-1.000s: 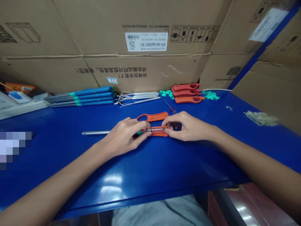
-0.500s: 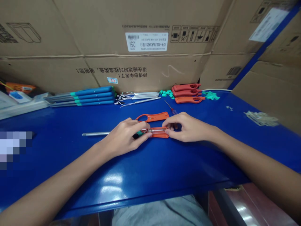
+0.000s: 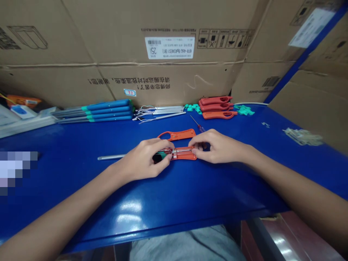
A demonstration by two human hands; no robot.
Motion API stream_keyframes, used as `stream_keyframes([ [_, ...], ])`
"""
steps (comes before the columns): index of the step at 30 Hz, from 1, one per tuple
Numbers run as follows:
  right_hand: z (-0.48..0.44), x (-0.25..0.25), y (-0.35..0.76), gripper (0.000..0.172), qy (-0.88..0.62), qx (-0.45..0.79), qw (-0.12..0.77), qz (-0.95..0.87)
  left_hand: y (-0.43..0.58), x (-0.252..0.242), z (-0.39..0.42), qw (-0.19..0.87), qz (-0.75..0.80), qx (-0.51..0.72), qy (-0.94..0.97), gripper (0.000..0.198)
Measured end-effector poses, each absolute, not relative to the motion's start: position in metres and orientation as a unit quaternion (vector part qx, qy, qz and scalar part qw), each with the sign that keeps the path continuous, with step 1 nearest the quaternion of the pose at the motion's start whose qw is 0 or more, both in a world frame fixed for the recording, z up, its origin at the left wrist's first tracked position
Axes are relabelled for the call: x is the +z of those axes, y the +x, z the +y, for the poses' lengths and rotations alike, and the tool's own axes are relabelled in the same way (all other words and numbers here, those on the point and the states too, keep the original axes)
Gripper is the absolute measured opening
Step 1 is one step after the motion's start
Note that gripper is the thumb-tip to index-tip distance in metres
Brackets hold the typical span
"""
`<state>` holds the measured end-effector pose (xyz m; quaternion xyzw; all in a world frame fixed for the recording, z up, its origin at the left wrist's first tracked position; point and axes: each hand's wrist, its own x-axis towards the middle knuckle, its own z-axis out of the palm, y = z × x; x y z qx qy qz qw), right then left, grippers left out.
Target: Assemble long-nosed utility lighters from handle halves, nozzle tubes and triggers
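Left hand (image 3: 143, 161) grasps green-handled metal tube (image 3: 181, 150), tube lying along orange plastic shell (image 3: 189, 156) on blue bench (image 3: 190, 188). Right hand (image 3: 217, 146) pinches shell's far end. Two-sided grip keeps tube level, seated in shell.

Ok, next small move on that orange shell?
Probably seat the green-ended metal part fully into the orange shell with the left hand, since it lies along the shell, not clearly seated, while the right hand steadies the shell's end.

Cardboard cartons (image 3: 122, 47) behind blue workbench (image 3: 190, 195)
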<state>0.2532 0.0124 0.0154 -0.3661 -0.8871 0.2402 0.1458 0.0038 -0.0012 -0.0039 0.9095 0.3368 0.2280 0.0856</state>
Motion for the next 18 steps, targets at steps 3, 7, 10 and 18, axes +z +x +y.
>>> stream_keyframes([
  [3, 0.0129, 0.0146, 0.2539, 0.021, -0.365, 0.233, 0.135, -0.891, 0.0049, -0.0034, -0.0003, 0.119, 0.349, 0.235, 0.899, 0.02],
  [7, 0.0133, 0.0139, 0.2538, 0.022, -0.36, 0.224, 0.132, -0.896, 0.0063, -0.002, 0.0008, 0.137, 0.367, 0.233, 0.89, 0.019],
  [10, 0.0132, 0.0139, 0.2533, 0.021, -0.357, 0.227, 0.123, -0.898, 0.0066, -0.0017, 0.0018, 0.155, 0.378, 0.228, 0.884, 0.018],
  [18, 0.0129, 0.013, 0.2541, 0.022, -0.353, 0.219, 0.12, -0.902, 0.007, -0.0032, 0.0026, 0.156, 0.378, 0.23, 0.883, 0.02],
])
